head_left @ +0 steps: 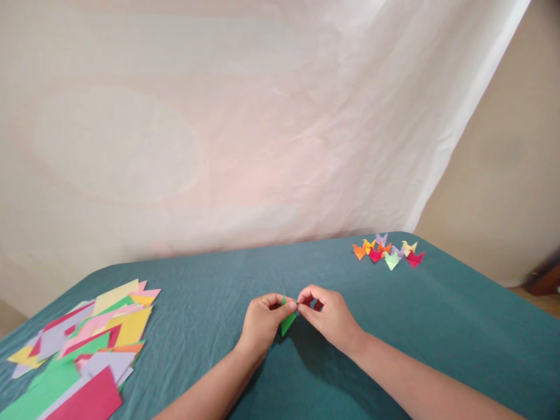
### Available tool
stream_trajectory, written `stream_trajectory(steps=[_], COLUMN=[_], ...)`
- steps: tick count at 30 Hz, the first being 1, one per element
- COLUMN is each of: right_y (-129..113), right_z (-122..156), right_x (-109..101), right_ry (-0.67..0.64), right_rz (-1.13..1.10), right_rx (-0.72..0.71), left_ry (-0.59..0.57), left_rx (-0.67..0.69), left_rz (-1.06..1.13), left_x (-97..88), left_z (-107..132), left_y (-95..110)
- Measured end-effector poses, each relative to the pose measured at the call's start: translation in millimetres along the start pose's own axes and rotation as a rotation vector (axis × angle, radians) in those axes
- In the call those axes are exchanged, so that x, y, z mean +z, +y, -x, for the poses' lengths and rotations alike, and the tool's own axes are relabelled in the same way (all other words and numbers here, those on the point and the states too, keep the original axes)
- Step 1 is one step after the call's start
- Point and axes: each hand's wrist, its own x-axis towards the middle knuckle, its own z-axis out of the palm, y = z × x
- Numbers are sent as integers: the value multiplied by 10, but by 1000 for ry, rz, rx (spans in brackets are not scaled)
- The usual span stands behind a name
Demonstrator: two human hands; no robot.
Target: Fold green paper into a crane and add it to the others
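Note:
A small folded piece of green paper (287, 324) is held above the table, partly covered by fingers. My left hand (261, 322) pinches it between thumb and fingers, with a green point sticking up above the thumb. From the right, my right hand (329, 315) pinches the tip of the same paper between thumb and forefinger. The two hands nearly meet at that tip. How the paper is folded under the fingers is hidden.
A loose pile of coloured paper sheets (129, 326) lies on the left of the green-clothed table (210, 291). Several small folded paper birds (392, 260) stand at the back right. A pale cloth (262, 146) hangs behind the table.

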Motion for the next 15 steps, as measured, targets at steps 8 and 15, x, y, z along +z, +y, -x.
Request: stream_trajectory(steps=[8, 15], right_y=[15, -30], right_z=[-5, 2], right_x=[-23, -19], right_ry=[-46, -64], right_rz=[-11, -76], right_rx=[-14, 18], left_ry=[-7, -4], left_rx=[0, -33], left_rz=[9, 32], left_x=[-4, -24], left_z=[2, -4], left_y=[21, 39])
